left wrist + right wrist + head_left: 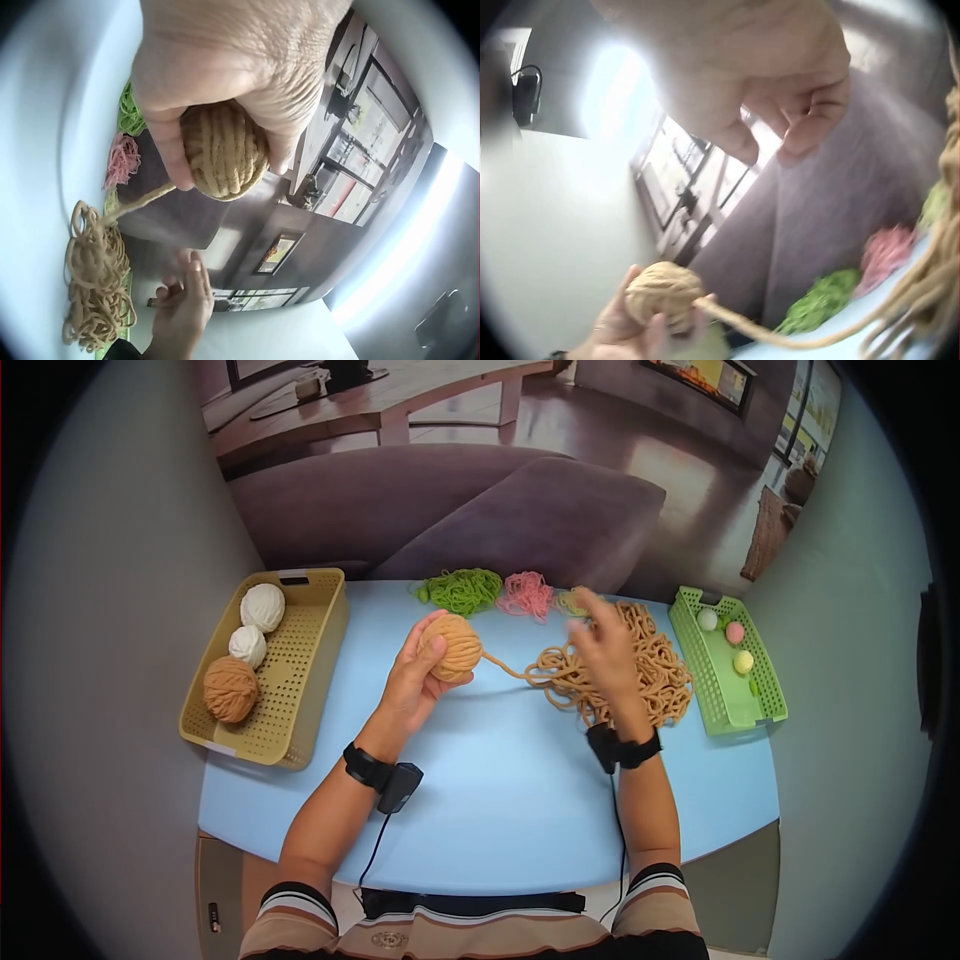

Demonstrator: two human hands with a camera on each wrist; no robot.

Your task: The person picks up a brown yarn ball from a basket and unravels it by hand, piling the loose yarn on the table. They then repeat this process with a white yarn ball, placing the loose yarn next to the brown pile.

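Note:
A tan yarn ball (458, 649) rests in the grip of the left hand (408, 688), with the thumb across its front. From the ball a single strand (503, 668) runs right to a loose heap of tan yarn (660, 672). Over that heap is the right hand (610, 660), slightly blurred, holding nothing. In the right wrist view the fingers of the right hand (757, 67) are loosely bent, and the strand (780, 342) passes well below them. The left wrist view shows the ball (226, 154) between thumb and fingers.
A tan basket (325, 650) on the left holds white balls (262, 607) and a brown ball (230, 690). At the right, a green basket (745, 710) holds small balls. Green yarn (462, 591) and pink yarn (527, 595) lie along the blue table's (480, 790) back edge.

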